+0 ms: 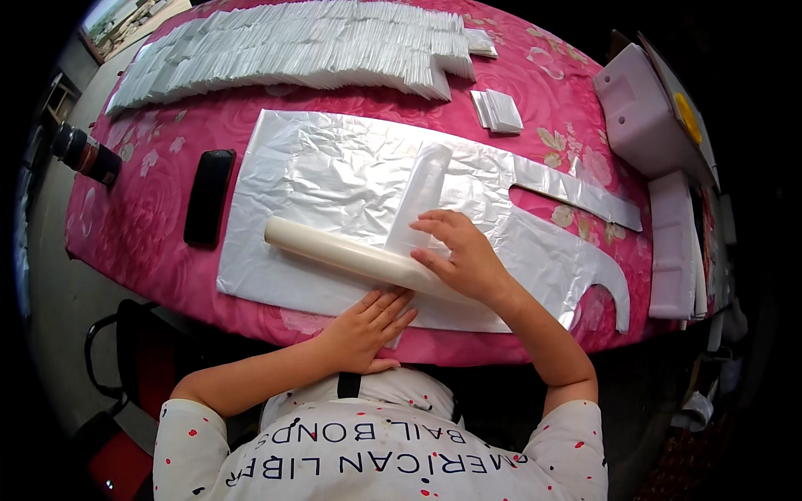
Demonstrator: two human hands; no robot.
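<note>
A stack of flat white plastic bags [334,179] lies spread on the pink flowered tablecloth [159,242]. Across it rests a cream cylindrical roll [334,250]. A narrow folded strip of bag [420,196] runs away from the roll toward the far side. My right hand [464,255] lies on the roll and the strip's near end, fingers spread and pressing down. My left hand [368,326] lies flat at the near edge of the bags, fingertips against the roll. Neither hand grips anything.
Long rows of folded white bags [292,46] fill the far side of the table. A small pile of folded bags [498,110] lies far right. A black phone [209,196] and a dark bottle [83,154] are at left. White foam blocks [643,117] stand at right.
</note>
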